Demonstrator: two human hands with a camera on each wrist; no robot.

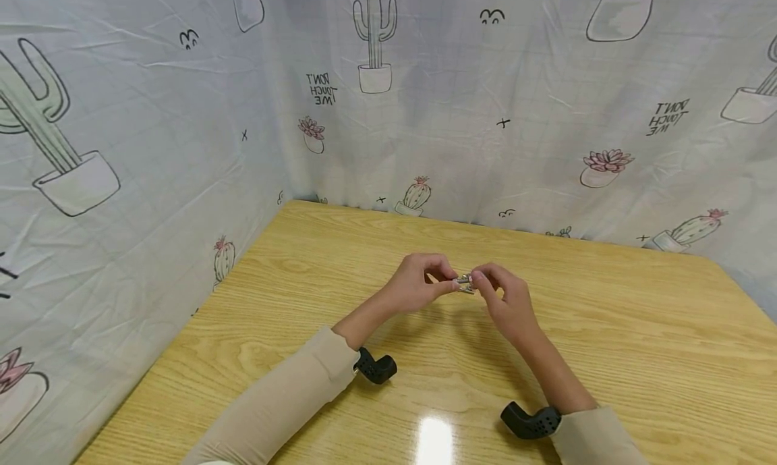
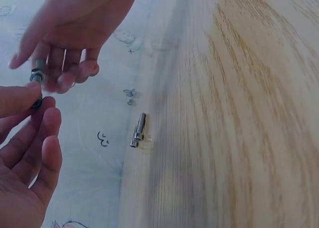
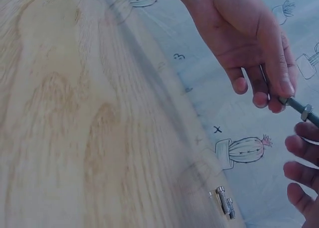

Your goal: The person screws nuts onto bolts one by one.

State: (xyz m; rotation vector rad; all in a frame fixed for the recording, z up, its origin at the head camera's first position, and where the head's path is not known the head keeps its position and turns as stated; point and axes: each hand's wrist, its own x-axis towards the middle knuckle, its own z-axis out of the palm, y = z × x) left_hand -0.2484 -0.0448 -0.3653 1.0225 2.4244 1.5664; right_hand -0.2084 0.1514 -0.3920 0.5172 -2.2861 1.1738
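Observation:
A bolt with a nut on it is held in the air between the two hands. My left hand pinches one end between thumb and fingertips, the other fingers loosely bent, as the left wrist view shows. My right hand is at the other end; the left wrist view shows its thumb standing apart from the bolt and its forefinger close beside it. Whether that finger touches the nut, I cannot tell.
Small shiny metal pieces lie close together on the wooden table, beyond and below the hands. A patterned curtain hangs along the table's back and left side. Black wrist devices are on both forearms.

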